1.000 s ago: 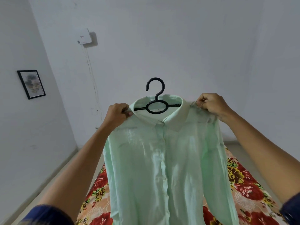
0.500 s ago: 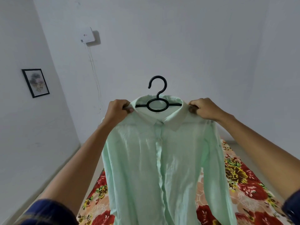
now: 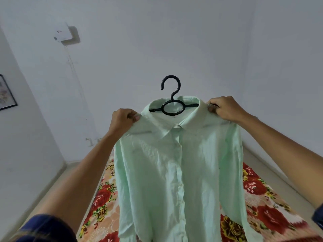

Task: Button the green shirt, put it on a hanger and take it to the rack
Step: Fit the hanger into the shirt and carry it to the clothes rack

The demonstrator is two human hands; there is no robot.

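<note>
Landmark: green shirt [image 3: 178, 172], held up in the air at centre of view, front facing the camera.

Nearest: dark blue sleeves at both lower corners of the view, bare forearms reaching up to either side of the shirt.

Left hand [image 3: 122, 120] grips the left shoulder seam, fingers curled round the cloth. Right hand [image 3: 225, 109] grips the right shoulder likewise, slightly higher, so the shoulder line tilts up to the right.

Shirt long axis runs near vertical, collar up, hem below the frame edge. Placket closed down the front; collar folded down.

Black hanger [image 3: 172, 105] sits inside the collar, bar across the shoulders, hook rising above the collar and curling to the left.

Below and behind the shirt: floral bedspread [image 3: 262, 206], red and yellow flowers.

Behind the shirt: white wall. On it, up and left of the shirt, a white box [image 3: 63, 33] with thin wires hanging down; far left, a framed picture [image 3: 7, 94], cut by the frame edge.
</note>
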